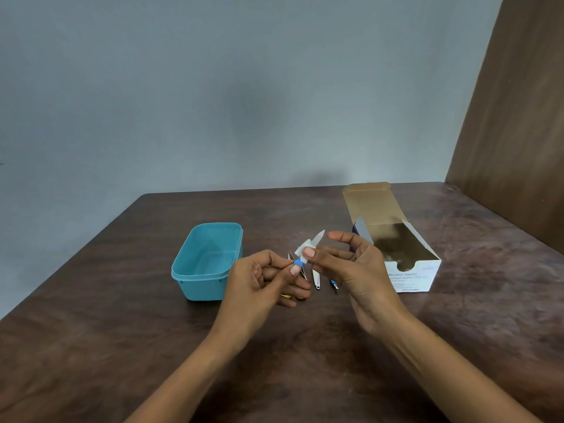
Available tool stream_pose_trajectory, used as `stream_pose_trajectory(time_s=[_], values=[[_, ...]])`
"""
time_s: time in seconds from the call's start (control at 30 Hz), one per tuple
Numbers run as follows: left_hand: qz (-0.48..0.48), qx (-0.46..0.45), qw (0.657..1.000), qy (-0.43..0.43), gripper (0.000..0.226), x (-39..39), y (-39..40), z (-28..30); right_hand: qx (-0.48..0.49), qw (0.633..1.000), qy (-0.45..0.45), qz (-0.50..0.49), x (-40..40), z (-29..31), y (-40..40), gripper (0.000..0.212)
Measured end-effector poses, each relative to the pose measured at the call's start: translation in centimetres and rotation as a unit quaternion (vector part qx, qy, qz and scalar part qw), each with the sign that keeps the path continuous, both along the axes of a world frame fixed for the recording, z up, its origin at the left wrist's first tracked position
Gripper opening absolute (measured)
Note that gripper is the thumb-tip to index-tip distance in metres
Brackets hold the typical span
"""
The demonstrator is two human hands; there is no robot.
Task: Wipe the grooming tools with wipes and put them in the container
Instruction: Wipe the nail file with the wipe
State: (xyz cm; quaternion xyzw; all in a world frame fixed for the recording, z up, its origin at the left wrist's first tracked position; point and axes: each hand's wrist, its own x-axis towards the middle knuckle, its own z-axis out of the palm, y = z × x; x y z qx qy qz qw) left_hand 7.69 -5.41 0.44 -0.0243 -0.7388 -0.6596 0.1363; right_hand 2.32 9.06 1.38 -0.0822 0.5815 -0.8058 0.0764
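My left hand pinches the blue end of a small metal grooming tool, whose pale blade points up and to the right. My right hand pinches a white wipe around the tool's middle, between thumb and fingers. Below the hands, more tools lie on the table: a silver nail clipper, a small blue-banded tool, thin dark-tipped tweezers and something yellow, partly hidden by my left hand. The teal container stands open and empty to the left.
An open white box of alcohol swabs lies at the right, its flap raised toward the back. A brown wooden panel rises at the far right. The dark wooden table ends at a grey wall behind.
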Motion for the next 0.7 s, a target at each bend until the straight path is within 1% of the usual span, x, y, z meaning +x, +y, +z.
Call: stream_pose_trajectory(time_s=[0.1, 0.2, 0.37, 0.7], values=[[0.003, 0.002, 1.000, 0.000, 0.012, 0.0, -0.1, 0.0, -0.011, 1.000, -0.008, 0.004, 0.1, 0.0, -0.1, 0.053], [0.005, 0.003, 1.000, -0.002, 0.012, 0.0, 0.0, -0.2, 0.009, 1.000, -0.009, 0.023, 0.3, -0.2, -0.4, 0.054], [-0.003, 0.007, 1.000, 0.007, 0.014, -0.2, 0.0, 0.1, -0.006, 1.000, 0.012, -0.019, 0.2, 0.2, -0.2, 0.052], [-0.013, 0.009, 1.000, 0.023, 0.014, -0.1, -0.2, 0.4, -0.028, 0.998, 0.046, -0.039, 0.7, 0.8, -0.1, 0.051]])
